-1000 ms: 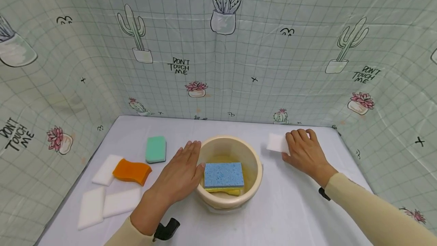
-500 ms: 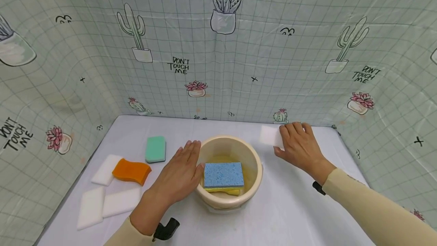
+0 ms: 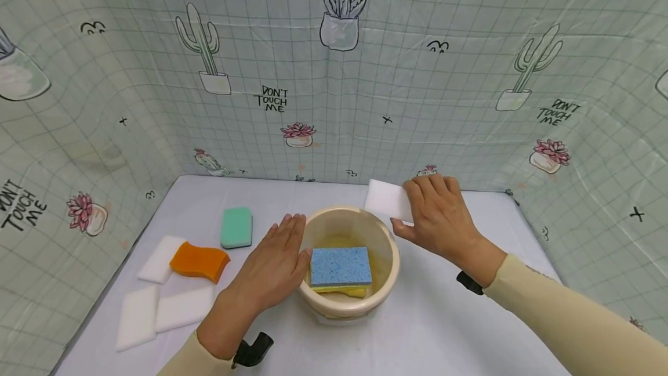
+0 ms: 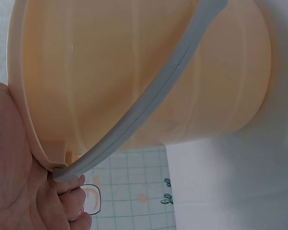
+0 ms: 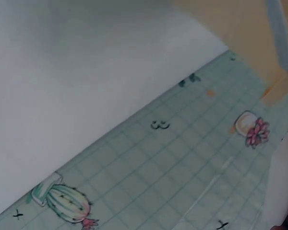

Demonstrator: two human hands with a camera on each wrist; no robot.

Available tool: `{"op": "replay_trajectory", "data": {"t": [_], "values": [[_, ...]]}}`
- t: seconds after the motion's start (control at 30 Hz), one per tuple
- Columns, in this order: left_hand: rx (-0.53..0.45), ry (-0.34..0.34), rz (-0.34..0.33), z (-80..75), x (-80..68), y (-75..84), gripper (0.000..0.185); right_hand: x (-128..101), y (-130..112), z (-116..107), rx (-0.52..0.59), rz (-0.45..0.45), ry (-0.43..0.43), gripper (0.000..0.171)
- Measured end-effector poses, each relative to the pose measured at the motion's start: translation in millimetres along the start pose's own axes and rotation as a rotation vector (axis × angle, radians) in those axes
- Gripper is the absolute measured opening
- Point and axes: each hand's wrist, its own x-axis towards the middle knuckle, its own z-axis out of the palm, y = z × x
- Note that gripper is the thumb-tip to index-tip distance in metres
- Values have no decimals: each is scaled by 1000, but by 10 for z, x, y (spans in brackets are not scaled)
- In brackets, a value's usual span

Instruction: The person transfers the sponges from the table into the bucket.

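Note:
A cream bucket [image 3: 348, 308] stands mid-table, with a blue sponge [image 3: 341, 266] lying on something yellow [image 3: 356, 293] inside it. My left hand [image 3: 273, 271] rests against the bucket's left rim, its fingers straight and together. From the left wrist, the palm [image 4: 12, 158] meets the rim beside the grey handle [image 4: 134, 120]. In the head view my right hand [image 3: 440, 219] grips a white sponge pad [image 3: 386, 199] by its right end, over the back right of the bucket. The pad [image 5: 281, 182] also shows at the right edge of the right wrist view.
Left of the bucket lie an orange wavy sponge [image 3: 198, 261], a green sponge [image 3: 236, 227] and several white pads [image 3: 185, 308]. A curtain [image 3: 334, 91] printed with cacti hangs behind and at both sides of the white-covered table [image 3: 443, 329].
My right hand has carried the white pad up and left from the right side of the table to the bucket's back right rim. The left hand has stayed against the rim.

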Motion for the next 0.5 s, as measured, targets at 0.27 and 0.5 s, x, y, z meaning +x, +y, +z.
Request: {"op": "replay_trajectory", "data": {"t": [0.27, 0.5], "values": [[-10, 18, 17, 6, 1, -7, 68, 102, -394, -90, 131, -30, -96, 63], [-18, 18, 25, 11, 4, -13, 67, 148, -628, -42, 190, -54, -245, 62]]}}
